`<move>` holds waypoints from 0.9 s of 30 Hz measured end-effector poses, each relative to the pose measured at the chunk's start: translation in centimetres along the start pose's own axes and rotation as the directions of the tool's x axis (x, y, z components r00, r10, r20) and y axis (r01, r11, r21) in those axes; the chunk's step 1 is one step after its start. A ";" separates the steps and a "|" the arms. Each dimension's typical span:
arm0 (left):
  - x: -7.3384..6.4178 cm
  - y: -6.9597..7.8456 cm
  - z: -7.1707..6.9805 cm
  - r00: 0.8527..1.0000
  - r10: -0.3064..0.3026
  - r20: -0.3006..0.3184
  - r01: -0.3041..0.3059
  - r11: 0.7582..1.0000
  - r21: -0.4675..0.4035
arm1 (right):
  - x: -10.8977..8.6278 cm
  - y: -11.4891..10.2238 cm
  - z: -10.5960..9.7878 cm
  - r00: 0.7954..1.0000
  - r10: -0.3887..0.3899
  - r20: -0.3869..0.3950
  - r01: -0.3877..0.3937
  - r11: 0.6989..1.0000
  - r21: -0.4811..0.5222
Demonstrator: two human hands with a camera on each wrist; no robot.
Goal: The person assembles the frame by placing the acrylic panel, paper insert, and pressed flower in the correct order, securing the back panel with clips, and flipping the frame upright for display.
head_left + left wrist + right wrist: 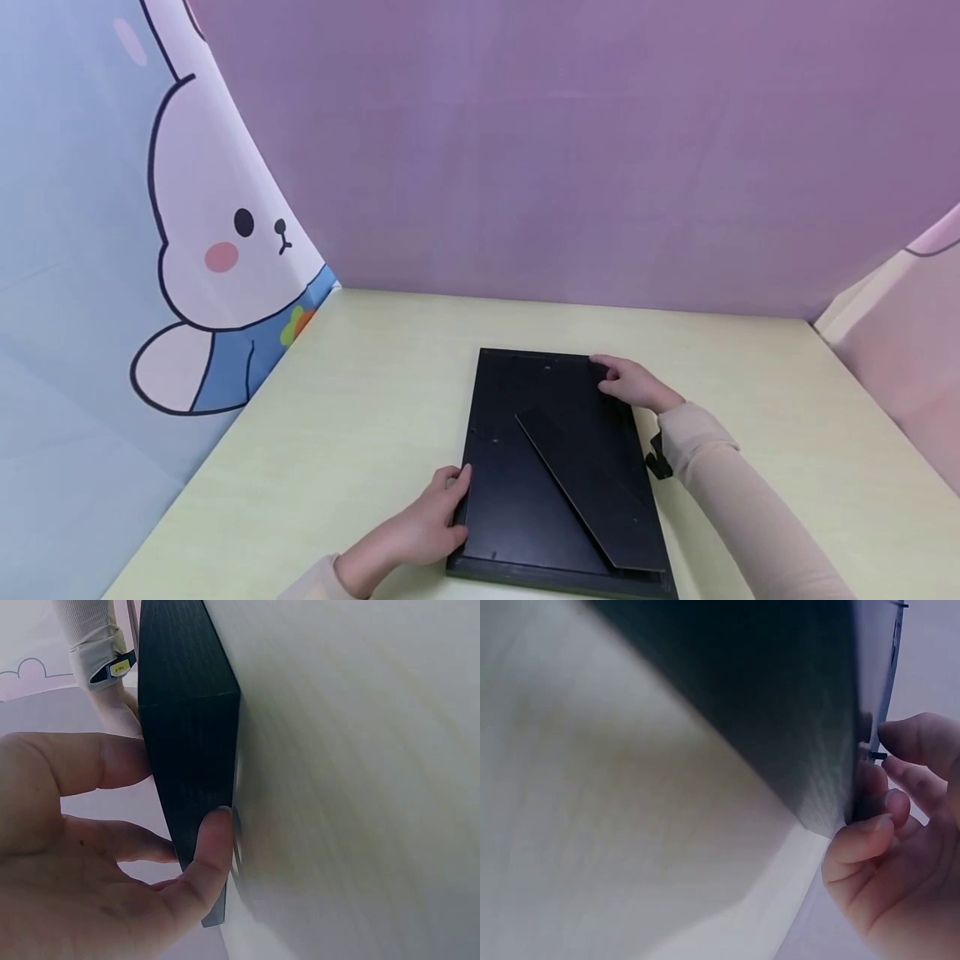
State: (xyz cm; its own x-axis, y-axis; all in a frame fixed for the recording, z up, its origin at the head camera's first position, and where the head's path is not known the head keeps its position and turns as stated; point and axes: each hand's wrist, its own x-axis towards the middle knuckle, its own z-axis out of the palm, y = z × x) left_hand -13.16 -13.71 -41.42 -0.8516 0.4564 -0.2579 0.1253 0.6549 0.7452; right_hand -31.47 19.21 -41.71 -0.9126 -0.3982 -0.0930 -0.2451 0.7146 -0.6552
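Note:
A black picture frame (517,517) lies back side up on the table, its easel leg (592,492) slanting across the backing. My left hand (431,518) grips the frame's left side near the lower corner; in the left wrist view, its fingers and thumb (214,844) press against the dark edge. At the upper right corner, my right hand (633,383) holds the frame's edge with curled fingers. The right wrist view shows fingertips close around a small dark tab (879,756) on the back, with other fingers against the side.
The pale yellow table (375,400) stretches around the frame. A purple wall panel (562,167) stands behind it, and a blue panel with a cartoon rabbit (217,208) rises on the left. A pink panel (907,350) borders the right side.

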 end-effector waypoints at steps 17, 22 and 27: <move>0.1 0.2 0.1 1.000 -0.024 0.001 0.024 1.000 -0.014 | 0.3 -0.2 -0.3 1.000 0.009 0.000 -0.009 0.999 -0.033; 0.2 0.2 0.1 1.000 -0.023 0.001 0.023 1.000 -0.008 | 0.3 -0.1 -0.1 1.000 0.014 -0.010 -0.015 0.999 -0.049; 0.2 0.3 0.1 1.000 -0.031 0.004 0.031 0.999 -0.010 | 0.2 -0.1 0.0 1.000 0.000 -0.017 -0.001 0.997 -0.071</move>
State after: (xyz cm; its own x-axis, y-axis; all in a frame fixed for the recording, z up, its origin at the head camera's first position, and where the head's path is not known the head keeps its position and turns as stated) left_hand -13.22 -13.41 -41.34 -0.8530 0.4386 -0.2830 0.0938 0.6622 0.7434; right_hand -31.67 19.01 -41.64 -0.9180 -0.3883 -0.0804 -0.2666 0.7545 -0.5998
